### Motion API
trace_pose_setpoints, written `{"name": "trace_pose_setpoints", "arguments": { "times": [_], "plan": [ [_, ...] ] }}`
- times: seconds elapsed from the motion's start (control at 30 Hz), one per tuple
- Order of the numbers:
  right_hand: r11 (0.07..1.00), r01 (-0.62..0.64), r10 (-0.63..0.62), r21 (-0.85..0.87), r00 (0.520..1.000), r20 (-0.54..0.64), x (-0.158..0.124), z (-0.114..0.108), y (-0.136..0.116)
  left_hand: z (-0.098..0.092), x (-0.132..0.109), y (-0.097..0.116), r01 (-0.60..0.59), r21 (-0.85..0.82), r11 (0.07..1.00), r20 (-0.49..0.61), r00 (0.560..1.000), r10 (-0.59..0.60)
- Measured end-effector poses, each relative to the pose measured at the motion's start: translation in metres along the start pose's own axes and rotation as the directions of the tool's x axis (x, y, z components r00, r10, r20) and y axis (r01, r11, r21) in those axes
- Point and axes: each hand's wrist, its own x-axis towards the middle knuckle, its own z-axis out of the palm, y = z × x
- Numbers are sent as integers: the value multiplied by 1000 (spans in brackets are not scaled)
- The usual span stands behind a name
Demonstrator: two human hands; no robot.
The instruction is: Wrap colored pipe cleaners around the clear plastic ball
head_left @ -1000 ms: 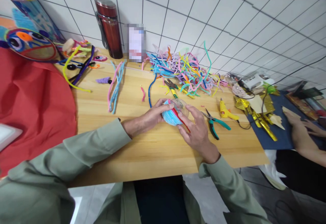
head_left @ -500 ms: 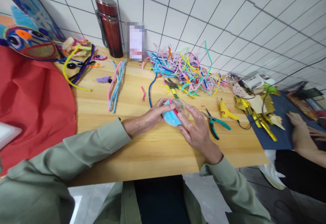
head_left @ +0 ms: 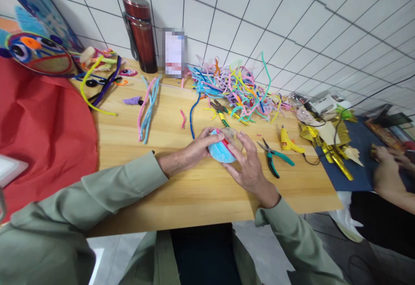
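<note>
Left hand is curling its grip round the fuzzy side of the blue-wrapped ball, held between both hands low over the surface. Right hand is cupping the clear half, fingers fanned and pressing. Ball is reading as light, soft where wrapped and slick on the bare shell, so gripping the fuzz is looking safer. Teal pliers and glue gun are lying just right of the right grip.
</note>
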Motion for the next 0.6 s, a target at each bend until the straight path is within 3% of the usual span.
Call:
{"name": "trace_pose_setpoints", "arguments": {
  "times": [0.6],
  "plan": [
    [995,-76,76,62,997,1,-6,3,-5,-1,-2,-4,27,25,999,50,998,-28]
  ]
}}
